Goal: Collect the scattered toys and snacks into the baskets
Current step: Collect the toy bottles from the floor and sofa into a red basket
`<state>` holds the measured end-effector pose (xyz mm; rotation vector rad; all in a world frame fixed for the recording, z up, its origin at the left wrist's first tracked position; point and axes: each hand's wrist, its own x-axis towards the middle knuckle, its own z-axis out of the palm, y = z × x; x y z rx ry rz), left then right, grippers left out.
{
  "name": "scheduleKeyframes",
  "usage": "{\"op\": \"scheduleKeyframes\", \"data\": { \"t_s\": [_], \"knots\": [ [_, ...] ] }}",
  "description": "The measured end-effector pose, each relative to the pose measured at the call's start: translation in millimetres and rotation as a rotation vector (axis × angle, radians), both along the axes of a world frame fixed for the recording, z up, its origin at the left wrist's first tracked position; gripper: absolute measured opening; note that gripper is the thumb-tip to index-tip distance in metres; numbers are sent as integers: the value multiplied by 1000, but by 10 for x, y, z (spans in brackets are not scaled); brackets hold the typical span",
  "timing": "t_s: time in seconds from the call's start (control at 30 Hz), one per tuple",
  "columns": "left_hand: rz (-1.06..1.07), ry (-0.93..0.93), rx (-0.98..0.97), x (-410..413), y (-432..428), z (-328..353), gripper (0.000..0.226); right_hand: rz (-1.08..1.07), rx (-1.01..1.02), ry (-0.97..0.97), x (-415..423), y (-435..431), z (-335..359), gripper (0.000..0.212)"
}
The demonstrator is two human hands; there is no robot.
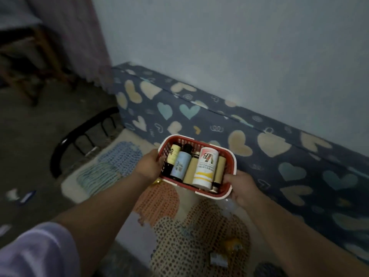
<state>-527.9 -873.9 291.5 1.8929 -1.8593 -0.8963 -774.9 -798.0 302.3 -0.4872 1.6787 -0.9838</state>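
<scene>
Red plastic mesh basket (221, 193), long axis hand to hand | left hand (151, 166): fingers curled over its left end | right hand (242, 188): clamped on its right corner

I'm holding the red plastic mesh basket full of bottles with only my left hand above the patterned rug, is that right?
Not quite. The head view shows both hands on the red plastic mesh basket: the left hand grips its left rim, the right hand its near right corner. It is full of bottles, above the patterned rug.
</scene>
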Motion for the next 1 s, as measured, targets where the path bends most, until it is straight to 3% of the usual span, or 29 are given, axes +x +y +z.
{"op": "scheduleKeyframes", "data": {
  "t_s": [0.17,0.3,0.6,0.8,1.0],
  "knots": [
    [203,-68,-17,602,429,165,28,208,-13,64,532,-205,184,27],
    [456,-19,-23,1365,898,226,27,429,-32,67,1341,-302,286,24],
    [893,-45,26,3236,2123,229,26,921,17,111,3746,-257,219,22],
    [1115,-5,60,4351,2872,163,18,1159,22,125,5279,90,71,23],
    [1323,92,70,5263,3601,75,28,1359,7,193,6567,525,-32,22]
  ]
}}
